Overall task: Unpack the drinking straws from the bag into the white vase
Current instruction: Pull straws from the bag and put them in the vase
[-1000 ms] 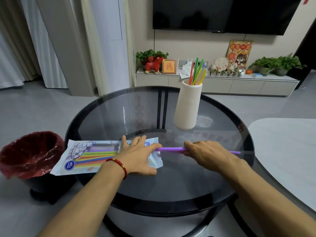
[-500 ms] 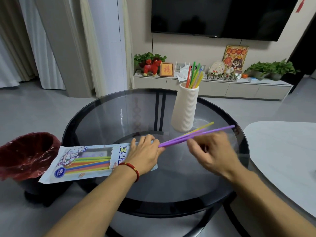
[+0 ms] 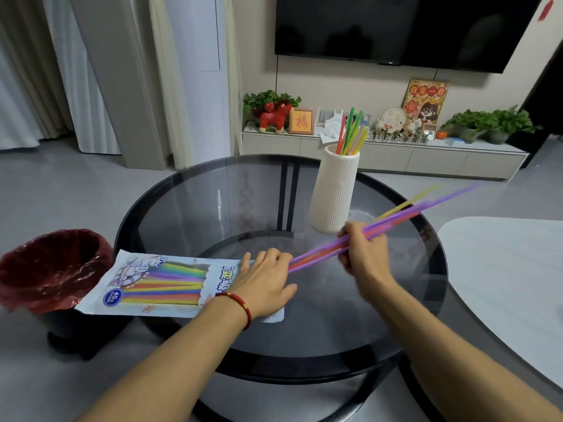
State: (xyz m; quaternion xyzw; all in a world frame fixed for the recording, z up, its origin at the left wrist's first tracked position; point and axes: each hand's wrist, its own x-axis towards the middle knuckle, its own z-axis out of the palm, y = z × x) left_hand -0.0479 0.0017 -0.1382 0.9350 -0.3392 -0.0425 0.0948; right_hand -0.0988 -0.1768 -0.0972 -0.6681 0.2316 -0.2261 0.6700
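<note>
Several straws (image 3: 393, 219), pinched in the right hand (image 3: 364, 257), leave the bag (image 3: 158, 284) pinned flat by the left hand (image 3: 263, 283); loose ones may slip short of the vase (image 3: 335, 193).

A red-lined bin (image 3: 51, 269) stands left of the round glass table (image 3: 213, 208).

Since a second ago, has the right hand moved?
Yes. The right hand has lifted off the glass table and gone up toward the white vase, drawing a bundle of straws from the bag.
</note>
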